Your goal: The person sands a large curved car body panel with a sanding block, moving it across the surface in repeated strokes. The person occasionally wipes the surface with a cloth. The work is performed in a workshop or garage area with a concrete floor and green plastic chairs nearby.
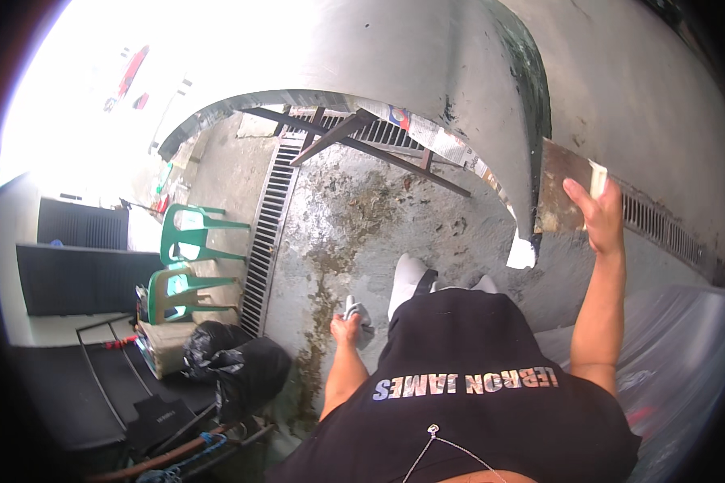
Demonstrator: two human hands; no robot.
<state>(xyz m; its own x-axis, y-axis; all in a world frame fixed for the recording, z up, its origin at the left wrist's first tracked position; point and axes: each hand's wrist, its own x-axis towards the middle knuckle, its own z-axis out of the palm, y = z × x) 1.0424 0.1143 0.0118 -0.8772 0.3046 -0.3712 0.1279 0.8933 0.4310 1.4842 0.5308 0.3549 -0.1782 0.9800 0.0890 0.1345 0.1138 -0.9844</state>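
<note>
My right hand [602,213] is raised at the right, closed on a flat brown board [561,181] stained with pale smears. A cream-coloured strip [597,179] stands up at the board's edge, beside my thumb. The board is right next to the dark, pointed corner of a large curved grey panel [395,56]; whether they touch I cannot tell. Low at my left side, my left hand [346,326] is closed around a small grey-and-white thing [361,312], too small to name. Newspaper [435,138] lines the panel's underside edge, and a white scrap [521,251] hangs at its tip.
Dark stand legs [362,141] hold the panel above wet, stained concrete [346,209]. Floor grates [270,217] run at left and right. Green plastic chairs [187,233] and black bags [238,366] stand at the left. Clear plastic sheeting [669,346] lies at the lower right.
</note>
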